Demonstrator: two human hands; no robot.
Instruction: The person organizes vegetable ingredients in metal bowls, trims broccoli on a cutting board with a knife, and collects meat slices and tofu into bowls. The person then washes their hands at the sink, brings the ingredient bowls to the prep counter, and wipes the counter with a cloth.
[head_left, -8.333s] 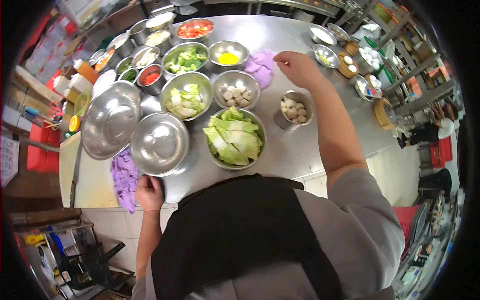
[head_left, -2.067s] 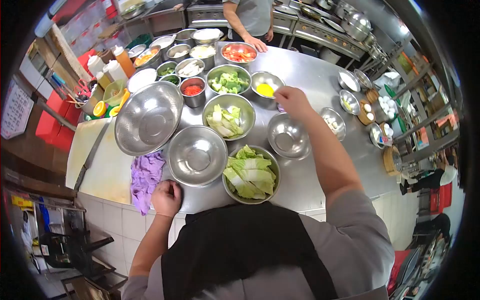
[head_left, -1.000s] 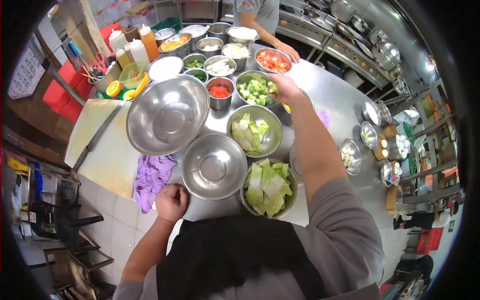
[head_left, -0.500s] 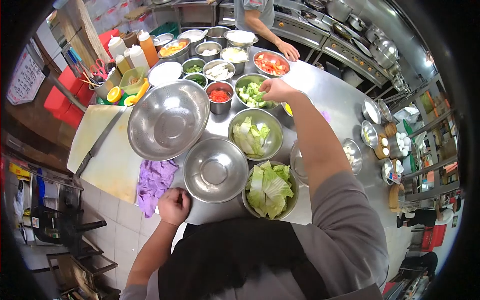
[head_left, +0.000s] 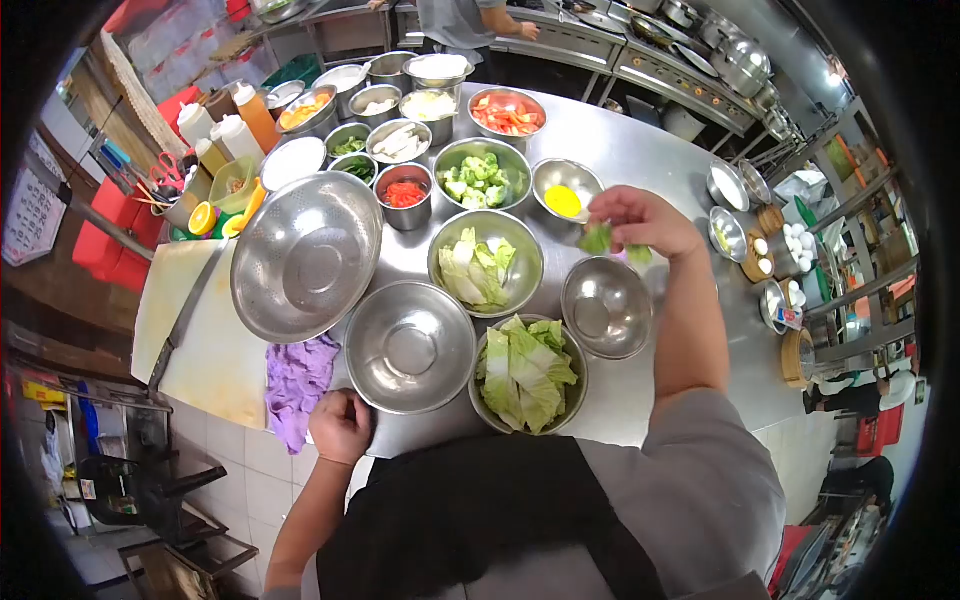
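Observation:
My right hand (head_left: 648,222) is closed around some broccoli (head_left: 597,238), blurred by motion, just above the back rim of a small steel bowl (head_left: 607,310). Behind it stands the bowl of broccoli florets (head_left: 480,178), and beside that a bowl with a yellow item (head_left: 562,201). My left hand (head_left: 340,427) rests as a fist on the table's front edge, between a purple cloth (head_left: 298,390) and a larger steel bowl (head_left: 410,347). Cut cabbage (head_left: 478,270) lies in the middle bowl. Larger cabbage leaves (head_left: 527,372) fill the bowl nearest my apron.
A perforated steel bowl (head_left: 308,258) leans at the left, by a knife (head_left: 180,320) on a cutting board (head_left: 215,355). Tomato pieces (head_left: 505,118) and red pieces (head_left: 404,194) sit in containers farther back. Another person (head_left: 460,25) stands by the stoves.
My right hand has left the broccoli bowl and moved right and toward me, carrying broccoli over the small bowl. My left hand stays in place. The other person's hand has left the table.

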